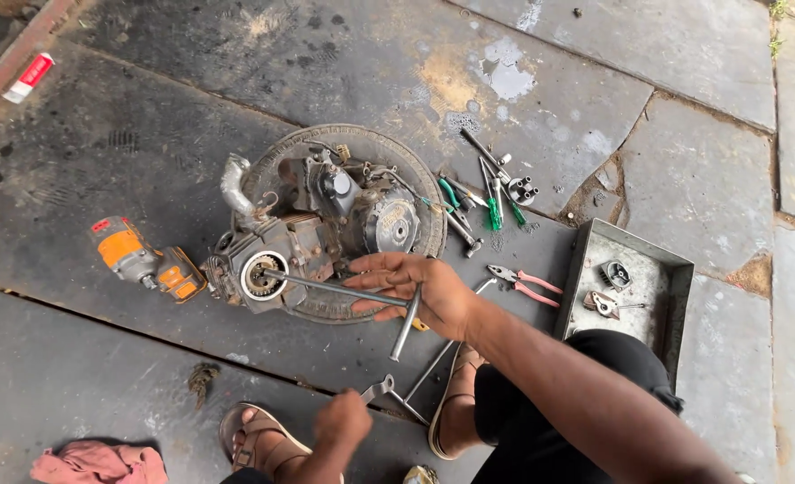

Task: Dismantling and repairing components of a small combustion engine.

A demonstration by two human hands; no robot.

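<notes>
A greasy motorcycle engine (317, 229) lies on an old tyre (429, 211) on the stone floor. My right hand (424, 291) grips a steel T-handle wrench (343, 289) at its cross bar. The wrench's long shaft reaches left into the round opening on the engine's side. Near the bottom edge, my left hand (343, 421) is closed around the end of a grey metal lever (384, 391), which lies on the floor between my sandalled feet.
An orange power wrench (137, 260) rests left of the engine. Pink-handled pliers (525, 285), green-handled screwdrivers (496, 208) and sockets (523, 190) lie to the right. A metal tray (586, 269) holds small parts. A pink rag (101, 464) sits at bottom left.
</notes>
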